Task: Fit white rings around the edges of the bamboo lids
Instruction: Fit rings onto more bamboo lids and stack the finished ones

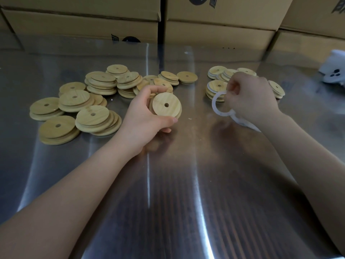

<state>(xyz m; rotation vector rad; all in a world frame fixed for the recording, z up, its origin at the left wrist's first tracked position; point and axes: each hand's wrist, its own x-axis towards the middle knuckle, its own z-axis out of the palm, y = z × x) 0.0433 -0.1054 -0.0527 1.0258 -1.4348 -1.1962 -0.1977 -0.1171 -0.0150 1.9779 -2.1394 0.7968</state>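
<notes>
A loose heap of bare bamboo lids (89,101) lay toward the steel table's (186,184) far-left part, below stacked cardboard boxes (220,19). The left hand (147,113), raised near the middle, gripped a held lid (166,105) by its rim, tilted on edge, flat face and centre hole toward the camera. Further right, the right hand (250,100) was closed, pinching a white ring (219,105) that partly hid the ringed lids (217,86) behind.
</notes>
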